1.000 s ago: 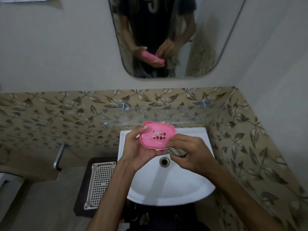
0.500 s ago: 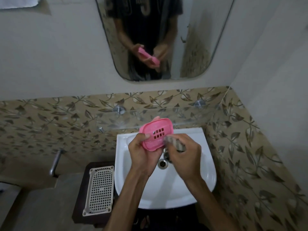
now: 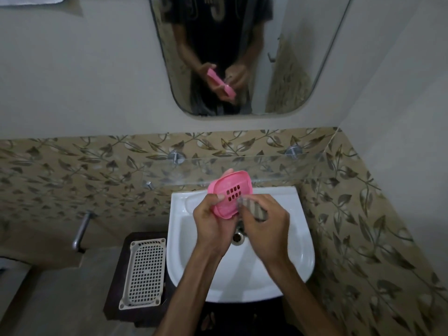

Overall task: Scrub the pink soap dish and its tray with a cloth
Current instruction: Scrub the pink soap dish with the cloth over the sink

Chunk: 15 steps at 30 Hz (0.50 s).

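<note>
Both forearms reach in from the lower edge and meet over the basin. Left hand (image 3: 211, 220): fingers curled round the left edge of the pink plastic soap dish with a slotted grid of holes (image 3: 230, 194), thumb laid on its near face, fingertips showing behind the top rim. Dish held tilted, holed face toward the camera. Right hand (image 3: 265, 224): fingers curled, pinching a small grey-brown striped cloth (image 3: 252, 207); cloth blurred, its upper end touching the dish's right edge.

Surface and room: white ceramic washbasin (image 3: 298, 253) fixed to the wall, round metal drain (image 3: 237, 237) showing between the wrists. Clear glass shelf (image 3: 278, 166) on two metal studs above the basin. Beige wall tiles with brown leaf pattern (image 3: 72, 170) run along the back and right wall. Rounded wall mirror (image 3: 291, 57) above, reflecting the person's torso, hands and dish. Left of the basin, a cream plastic perforated tray (image 3: 144, 272) lies on a dark stand.

Dish sits above the basin's rear half, between the two hands, gripped by the left, just beside the right.
</note>
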Tool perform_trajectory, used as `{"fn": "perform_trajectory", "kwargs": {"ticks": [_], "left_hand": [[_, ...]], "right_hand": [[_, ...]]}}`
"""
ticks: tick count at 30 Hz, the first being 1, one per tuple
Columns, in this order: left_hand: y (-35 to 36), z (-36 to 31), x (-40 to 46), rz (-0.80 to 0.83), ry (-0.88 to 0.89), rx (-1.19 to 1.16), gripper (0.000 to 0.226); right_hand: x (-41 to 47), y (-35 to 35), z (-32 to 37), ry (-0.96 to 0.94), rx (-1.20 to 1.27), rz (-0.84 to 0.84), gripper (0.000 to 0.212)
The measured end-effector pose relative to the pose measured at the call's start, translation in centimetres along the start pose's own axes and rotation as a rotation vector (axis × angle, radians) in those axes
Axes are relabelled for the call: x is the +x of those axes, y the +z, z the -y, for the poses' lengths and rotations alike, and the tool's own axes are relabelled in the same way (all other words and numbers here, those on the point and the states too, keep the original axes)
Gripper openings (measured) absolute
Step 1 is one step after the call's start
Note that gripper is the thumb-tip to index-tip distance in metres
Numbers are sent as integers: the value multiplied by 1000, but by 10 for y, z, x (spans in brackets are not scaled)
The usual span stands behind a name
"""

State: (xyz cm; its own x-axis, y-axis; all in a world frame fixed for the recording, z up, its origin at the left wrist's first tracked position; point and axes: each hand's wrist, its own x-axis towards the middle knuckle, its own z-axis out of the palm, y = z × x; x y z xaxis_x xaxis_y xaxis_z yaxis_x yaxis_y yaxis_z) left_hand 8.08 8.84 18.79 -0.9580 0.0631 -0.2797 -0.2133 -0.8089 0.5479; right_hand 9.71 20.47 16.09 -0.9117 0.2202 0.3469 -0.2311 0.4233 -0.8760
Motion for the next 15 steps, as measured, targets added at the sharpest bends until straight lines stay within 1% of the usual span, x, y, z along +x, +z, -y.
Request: {"fn": "perform_trajectory", "kwargs": {"ticks": [2,3,4,5,6,9,10,13,14,15], "left_hand": [[-4,1,3,-26,7,9,90],[-5,2,3,-27,-2,8,92],[-4,2,3,-18,-11,4,90],[-4,3,3,-8,-14,-1,86],[-5,4,3,-6,-11,-7,82],[-11,4,7,-44,-1,-12,80],[-12,4,8,-45,-5,-16,81],[-9,6,6,14,5,-21,82],[-8,6,6,24,19,-23,85],[-9,6,6,23,28,-25,91]], "right_hand": [[-8,2,5,-103,10,112,22],[-7,2,3,-106,11,107,20],[-3,0,0,-67,14,64,16],[0,-2,-2,-18,23,17,12],[0,-3,-5,4,33,7,11],[-9,0,-3,-95,21,133,19],[-9,0,-4,-110,8,137,20],[-2,-1,-10,31,-7,0,16],[-2,1,-10,26,-3,4,17],[-5,3,-7,-19,5,42,18]]}}
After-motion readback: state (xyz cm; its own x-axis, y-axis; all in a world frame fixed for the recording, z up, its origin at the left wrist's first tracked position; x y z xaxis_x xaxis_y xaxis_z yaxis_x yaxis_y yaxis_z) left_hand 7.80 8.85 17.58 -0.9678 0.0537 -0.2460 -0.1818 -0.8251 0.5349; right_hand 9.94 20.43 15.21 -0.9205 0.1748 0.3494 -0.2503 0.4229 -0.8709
